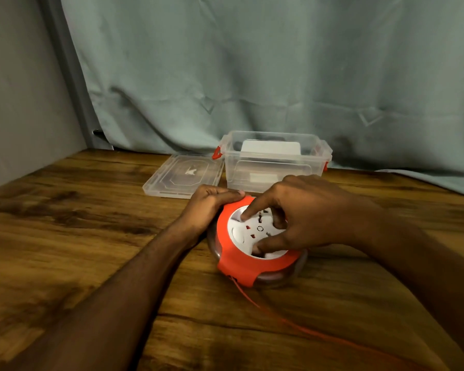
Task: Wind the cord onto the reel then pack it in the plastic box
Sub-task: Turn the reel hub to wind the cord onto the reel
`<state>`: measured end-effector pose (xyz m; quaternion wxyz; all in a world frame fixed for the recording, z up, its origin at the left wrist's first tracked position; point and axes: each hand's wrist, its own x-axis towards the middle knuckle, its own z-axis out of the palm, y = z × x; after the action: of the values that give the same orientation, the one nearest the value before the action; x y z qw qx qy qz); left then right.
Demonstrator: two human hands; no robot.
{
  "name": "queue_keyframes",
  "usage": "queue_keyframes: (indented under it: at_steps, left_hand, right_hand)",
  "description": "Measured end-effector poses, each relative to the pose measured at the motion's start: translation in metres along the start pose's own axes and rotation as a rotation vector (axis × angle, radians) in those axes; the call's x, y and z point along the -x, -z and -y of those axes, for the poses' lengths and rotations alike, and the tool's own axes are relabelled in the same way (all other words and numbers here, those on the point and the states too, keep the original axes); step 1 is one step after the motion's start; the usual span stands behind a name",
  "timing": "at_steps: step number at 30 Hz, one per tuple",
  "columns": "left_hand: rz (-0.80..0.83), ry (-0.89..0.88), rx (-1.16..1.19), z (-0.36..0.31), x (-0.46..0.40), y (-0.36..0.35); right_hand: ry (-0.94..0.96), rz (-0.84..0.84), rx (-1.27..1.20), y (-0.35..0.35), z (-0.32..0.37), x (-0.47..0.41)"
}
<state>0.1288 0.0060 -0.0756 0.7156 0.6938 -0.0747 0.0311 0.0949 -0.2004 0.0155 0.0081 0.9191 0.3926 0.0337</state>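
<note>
A round cord reel point(233, 263) with an orange cover and a white socket face lies flat on the wooden table point(91, 223). My left hand point(209, 204) grips its far left rim. My right hand point(300, 218) sits on top, with fingertips and thumb curled into the recesses of the white socket disc point(244, 231). An orange cord point(292, 321) runs out of the reel's near side toward the lower right. The clear plastic box point(273, 167) with orange latches stands open behind the reel; something white lies inside it.
The box's clear lid point(182, 175) lies flat on the table left of the box. A grey-green curtain point(252, 76) hangs behind the table, and a grey wall point(24, 89) closes the left side.
</note>
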Motion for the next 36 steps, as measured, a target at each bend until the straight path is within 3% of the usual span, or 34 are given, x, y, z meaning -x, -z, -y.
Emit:
queue_keyframes:
  at_steps: [12, 18, 24, 36]
  left_hand:
    - [0.003, 0.018, -0.027, -0.001, 0.001, 0.001]
    - [-0.013, 0.006, -0.014, -0.001, 0.001, 0.001]
    - [-0.026, -0.01, -0.034, -0.001, 0.001, -0.001]
    - [-0.016, -0.004, -0.063, -0.001, 0.0, 0.001]
  right_hand:
    - [-0.358, -0.138, -0.175, -0.021, 0.022, -0.008]
    - [-0.134, -0.019, -0.111, 0.002, 0.009, -0.002]
    - [0.097, 0.186, -0.204, 0.008, -0.008, 0.003]
    - [0.106, 0.189, -0.273, 0.004, -0.003, 0.002]
